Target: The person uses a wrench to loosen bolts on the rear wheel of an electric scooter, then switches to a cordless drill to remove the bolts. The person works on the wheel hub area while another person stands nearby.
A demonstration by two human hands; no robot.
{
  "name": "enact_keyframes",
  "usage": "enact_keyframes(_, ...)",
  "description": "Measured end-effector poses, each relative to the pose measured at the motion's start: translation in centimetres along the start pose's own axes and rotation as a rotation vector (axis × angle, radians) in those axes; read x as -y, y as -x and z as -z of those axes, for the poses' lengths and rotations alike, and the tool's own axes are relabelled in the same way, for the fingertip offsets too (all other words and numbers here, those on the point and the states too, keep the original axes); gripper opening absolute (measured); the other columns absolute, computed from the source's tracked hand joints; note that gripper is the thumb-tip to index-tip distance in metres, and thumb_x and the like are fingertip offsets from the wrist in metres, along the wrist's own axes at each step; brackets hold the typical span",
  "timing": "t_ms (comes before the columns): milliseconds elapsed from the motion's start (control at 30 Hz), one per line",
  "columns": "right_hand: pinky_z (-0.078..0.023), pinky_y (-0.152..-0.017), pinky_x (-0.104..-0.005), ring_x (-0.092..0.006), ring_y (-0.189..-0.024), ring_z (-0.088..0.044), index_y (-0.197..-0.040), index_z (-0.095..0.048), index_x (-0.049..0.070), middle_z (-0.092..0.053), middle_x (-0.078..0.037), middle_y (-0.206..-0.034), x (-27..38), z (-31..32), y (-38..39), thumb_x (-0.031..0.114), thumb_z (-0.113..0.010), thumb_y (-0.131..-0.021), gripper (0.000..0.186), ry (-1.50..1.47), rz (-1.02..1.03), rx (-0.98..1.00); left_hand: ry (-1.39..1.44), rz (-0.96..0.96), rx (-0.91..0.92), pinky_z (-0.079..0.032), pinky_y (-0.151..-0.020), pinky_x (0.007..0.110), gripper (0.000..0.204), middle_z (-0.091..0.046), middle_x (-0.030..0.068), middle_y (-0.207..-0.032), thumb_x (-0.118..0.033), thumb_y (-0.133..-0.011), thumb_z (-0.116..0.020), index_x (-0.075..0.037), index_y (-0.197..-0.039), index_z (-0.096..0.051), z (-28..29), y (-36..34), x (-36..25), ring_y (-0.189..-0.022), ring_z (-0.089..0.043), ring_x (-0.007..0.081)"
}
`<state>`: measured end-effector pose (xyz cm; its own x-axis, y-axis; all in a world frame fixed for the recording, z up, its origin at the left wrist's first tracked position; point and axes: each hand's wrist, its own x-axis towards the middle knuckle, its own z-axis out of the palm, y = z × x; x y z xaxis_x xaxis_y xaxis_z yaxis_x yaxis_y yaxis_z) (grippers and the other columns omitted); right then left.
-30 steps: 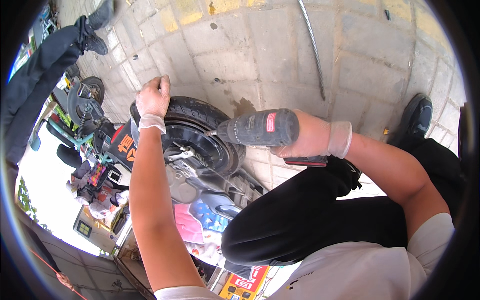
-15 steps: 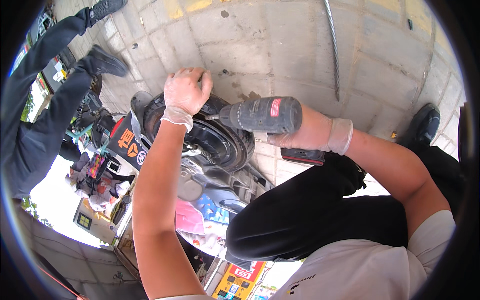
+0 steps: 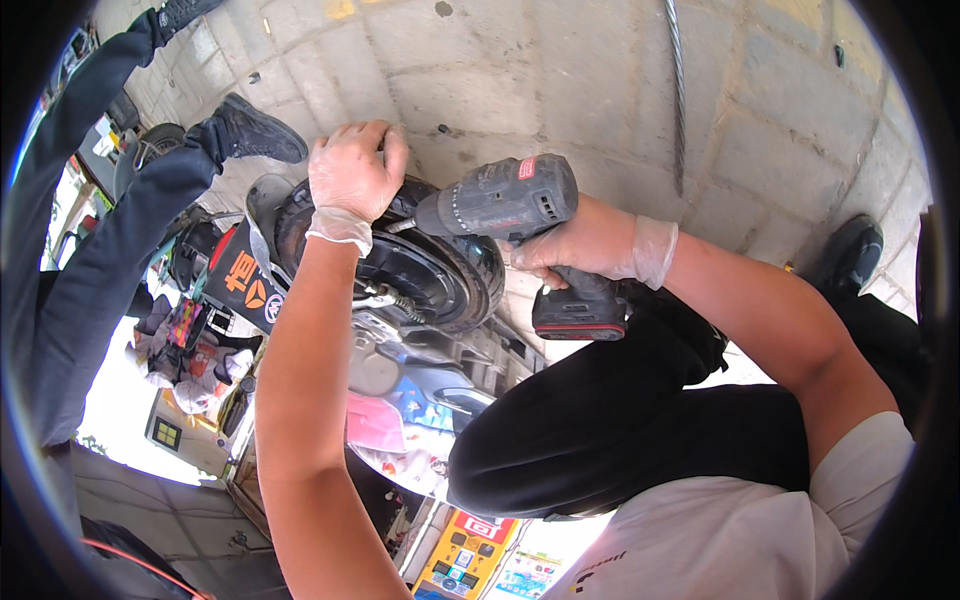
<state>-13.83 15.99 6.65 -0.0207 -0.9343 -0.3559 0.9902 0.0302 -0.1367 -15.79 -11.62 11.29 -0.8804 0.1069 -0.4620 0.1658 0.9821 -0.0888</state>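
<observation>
In my right hand (image 3: 592,238) is a black cordless drill (image 3: 505,197), its handle wrapped by my gloved fingers. The drill lies slanted over a scooter wheel's black tire (image 3: 484,272), its bit pointing left towards the rim close by my left wrist. Whether the bit touches the wheel, I cannot tell. My left hand (image 3: 355,172), also in a thin clear glove, grips the tire at its far side; its fingertips curl out of sight. A spring shock absorber (image 3: 400,302) and the grey scooter body (image 3: 425,365) show on the wheel's near side.
Another person's dark trouser legs (image 3: 110,260) and black shoe (image 3: 262,135) are at the left. A twisted metal cable (image 3: 676,95) lies on the paving (image 3: 600,110). My bent black-trousered knee (image 3: 510,450) is close beside the scooter. An orange cord (image 3: 140,565) runs at lower left.
The drill has swung from nearly level to slanted, and its battery end shows more fully. My left hand stays on the tire. The other person's near shoe appears farther right.
</observation>
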Motion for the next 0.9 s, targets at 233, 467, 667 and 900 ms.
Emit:
enact_keyframes(233,-0.043,-0.045,-0.0323,-0.0148,-0.051,-0.053,-0.089,-0.057,0.0,-0.056,-0.006,-0.07,0.2,0.0,0.1,-0.002,-0.064,-0.08,0.012,-0.018,-0.02,-0.002,-0.001,0.021,0.033,-0.048,-0.077,0.042,0.019,-0.071,0.0096,-0.083,-0.024,-0.09,-0.059,-0.011,-0.09,-0.072,0.4,0.0,-0.2,-0.085,-0.067,0.0298)
enact_keyframes(467,-0.046,-0.051,-0.0307,-0.0146,-0.057,-0.055,-0.091,-0.058,0.0,-0.055,-0.005,-0.073,-0.7,1.1,1.0,0.002,-0.066,-0.084,0.011,0.049,-0.071,0.028,0.006,0.037,0.06,-0.047,-0.077,0.042,0.02,-0.07,0.011,-0.084,-0.024,-0.091,-0.057,-0.01,-0.091,-0.072,0.5,-0.1,-0.3,-0.086,-0.066,0.031)
enact_keyframes(667,-0.047,-0.052,-0.031,-0.0146,-0.057,-0.054,-0.091,-0.058,0.0,-0.055,-0.005,-0.075,-1.1,1.6,1.9,0.0,-0.065,-0.083,0.011,0.079,-0.11,0.043,-0.013,0.047,0.048,-0.047,-0.078,0.042,0.02,-0.07,0.0107,-0.084,-0.024,-0.091,-0.058,-0.01,-0.091,-0.072,0.6,0.0,-0.5,-0.086,-0.066,0.0308)
enact_keyframes(900,-0.045,-0.05,-0.03,-0.0145,-0.055,-0.054,-0.088,-0.057,0.001,-0.053,-0.005,-0.068,-0.7,1.1,0.9,0.001,-0.064,-0.082,0.009,-0.014,-0.031,0.043,-0.016,0.051,0.055,-0.047,-0.079,0.042,0.02,-0.07,0.0111,-0.085,-0.025,-0.092,-0.058,-0.01,-0.092,-0.072,0.6,-0.1,-0.4,-0.087,-0.066,0.0308)
